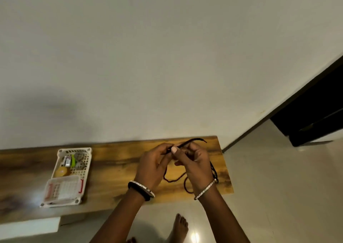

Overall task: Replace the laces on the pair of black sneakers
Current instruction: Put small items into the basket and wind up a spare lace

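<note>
While both hands work close together above the right end of the brown wood-grain tabletop (115,165), a thin black shoelace (187,142) runs between them. Left hand (153,165): fingers curled, pinching the lace. Right hand (197,165): thumb and fingers curled, pinching the same lace just beside the left. One lace end pokes out toward the tabletop's far right corner; slack loops lie on the tabletop under the wrists. White plastic lattice basket (87,168) of small items sits on the tabletop's left part, well apart from the hands.
</note>
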A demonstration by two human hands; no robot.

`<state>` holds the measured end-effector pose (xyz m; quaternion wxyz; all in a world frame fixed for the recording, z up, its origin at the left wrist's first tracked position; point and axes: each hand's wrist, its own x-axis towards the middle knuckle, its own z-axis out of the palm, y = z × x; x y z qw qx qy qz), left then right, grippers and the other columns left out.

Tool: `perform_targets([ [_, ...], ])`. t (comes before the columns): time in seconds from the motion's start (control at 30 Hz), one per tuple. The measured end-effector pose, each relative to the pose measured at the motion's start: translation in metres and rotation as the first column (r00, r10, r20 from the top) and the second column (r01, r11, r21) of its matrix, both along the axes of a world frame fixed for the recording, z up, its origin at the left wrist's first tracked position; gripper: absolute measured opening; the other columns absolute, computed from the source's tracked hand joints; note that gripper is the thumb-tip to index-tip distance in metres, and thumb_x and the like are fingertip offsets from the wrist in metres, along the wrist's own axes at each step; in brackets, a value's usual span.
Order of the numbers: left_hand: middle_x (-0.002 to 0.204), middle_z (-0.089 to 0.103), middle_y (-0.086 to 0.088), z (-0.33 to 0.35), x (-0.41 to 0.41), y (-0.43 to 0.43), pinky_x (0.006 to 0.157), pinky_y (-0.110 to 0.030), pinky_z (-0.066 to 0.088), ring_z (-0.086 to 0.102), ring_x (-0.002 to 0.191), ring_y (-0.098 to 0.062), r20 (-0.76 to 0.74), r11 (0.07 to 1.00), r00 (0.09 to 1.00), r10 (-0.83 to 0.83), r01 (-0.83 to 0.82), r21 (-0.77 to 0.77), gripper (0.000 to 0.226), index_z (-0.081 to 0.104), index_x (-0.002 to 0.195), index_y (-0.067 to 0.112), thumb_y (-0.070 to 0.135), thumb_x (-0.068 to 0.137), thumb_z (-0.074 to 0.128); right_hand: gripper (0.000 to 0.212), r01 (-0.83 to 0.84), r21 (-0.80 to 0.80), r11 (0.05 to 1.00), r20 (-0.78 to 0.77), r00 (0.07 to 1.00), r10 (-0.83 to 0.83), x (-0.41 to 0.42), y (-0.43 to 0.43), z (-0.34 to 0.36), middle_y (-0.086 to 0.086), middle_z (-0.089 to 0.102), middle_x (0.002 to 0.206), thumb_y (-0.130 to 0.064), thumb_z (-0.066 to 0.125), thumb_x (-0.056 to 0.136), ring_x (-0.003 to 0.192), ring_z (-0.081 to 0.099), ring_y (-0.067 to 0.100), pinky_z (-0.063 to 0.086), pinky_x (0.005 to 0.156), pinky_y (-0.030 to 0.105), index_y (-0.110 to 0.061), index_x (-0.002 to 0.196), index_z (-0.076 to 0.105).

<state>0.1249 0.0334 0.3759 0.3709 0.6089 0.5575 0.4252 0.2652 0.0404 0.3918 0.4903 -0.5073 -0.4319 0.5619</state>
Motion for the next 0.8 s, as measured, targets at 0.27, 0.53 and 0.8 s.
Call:
perform_targets([
  [0.27, 0.075, 0.065, 0.009, 0.11, -0.088, -0.01, 0.065, -0.025, 0.051, 0.064, 0.072, -0.012, -0.115, 0.958, 0.992, 0.053, -0.018, 0.287, 0.024, 0.073, 0.109, 0.032, 0.031, 0.098, 0.053, 0.009, 0.066, 0.109, 0.992, -0.225, 0.974, -0.04, -0.068, -0.017, 0.115, 0.016, 0.067, 0.074, 0.006, 0.073, 0.083, 0.069, 0.068, 0.028, 0.059, 0.067, 0.035, 0.004, 0.089, 0.067],
  [0.53, 0.081, 0.067, 0.016, 0.178, -0.167, -0.031, 0.069, -0.011, 0.043, 0.063, 0.075, -0.006, -0.215, 0.91, 0.97, 0.115, -0.016, 0.414, 0.02, 0.074, 0.106, 0.032, 0.022, 0.099, 0.058, 0.013, -0.306, 0.135, 0.942, 0.188, 0.942, 0.279, -0.096, -0.043, 0.168, 0.023, 0.073, 0.083, -0.002, 0.071, 0.09, 0.069, 0.069, 0.026, 0.059, 0.066, 0.031, 0.0, 0.102, 0.075],
  [0.8, 0.068, 0.064, 0.006, 0.201, -0.209, -0.052, 0.056, -0.011, 0.038, 0.057, 0.061, -0.007, -0.147, 0.911, 0.98, 0.131, -0.061, 0.408, 0.012, 0.067, 0.099, 0.027, 0.022, 0.099, 0.056, 0.021, -0.452, 0.181, 0.874, -0.195, 0.854, 0.482, -0.149, -0.073, 0.21, 0.015, 0.072, 0.093, -0.013, 0.063, 0.091, 0.084, 0.071, 0.024, 0.059, 0.075, 0.029, 0.0, 0.106, 0.07],
])
